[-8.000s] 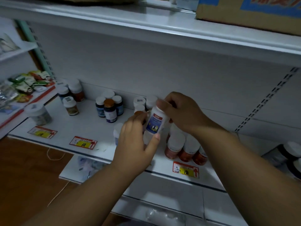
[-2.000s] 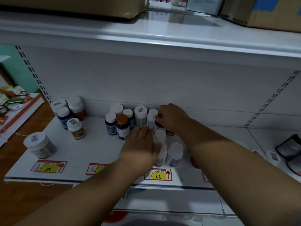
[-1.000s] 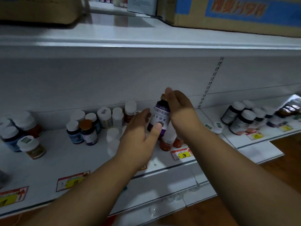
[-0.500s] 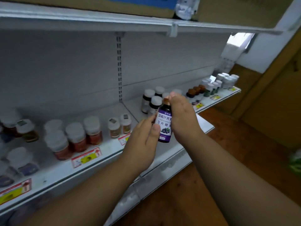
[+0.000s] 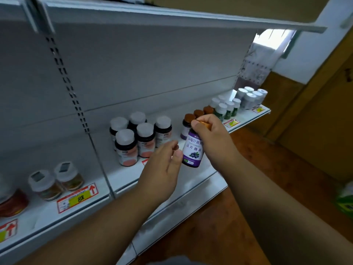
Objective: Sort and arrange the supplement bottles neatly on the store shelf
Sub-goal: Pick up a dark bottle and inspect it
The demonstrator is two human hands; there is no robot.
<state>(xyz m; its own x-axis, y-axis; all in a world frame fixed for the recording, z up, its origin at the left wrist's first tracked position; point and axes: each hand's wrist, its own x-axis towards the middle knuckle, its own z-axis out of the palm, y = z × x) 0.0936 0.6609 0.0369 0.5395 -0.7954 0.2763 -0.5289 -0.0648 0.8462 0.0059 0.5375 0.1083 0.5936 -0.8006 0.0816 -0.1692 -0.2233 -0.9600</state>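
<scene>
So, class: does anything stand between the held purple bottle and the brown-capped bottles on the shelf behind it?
Nothing visible does. The purple bottle, gripped by the right hand, hangs directly before the brown-capped bottles.

Eight seconds back both hands hold a white bottle with a blue label; now that one is gone from them, and the right hand (image 5: 212,138) grips a purple bottle (image 5: 192,148) by its gold cap, picked out of the cluster it was reaching into two seconds ago. The left hand (image 5: 162,169), flat over the bottles then, now rests its thumb against the purple bottle's lower side. Both hands have travelled right along the shelf (image 5: 191,180): brown-capped bottles (image 5: 198,113) now stand just behind the right hand, dark white-capped ones (image 5: 137,138) beyond the left.
</scene>
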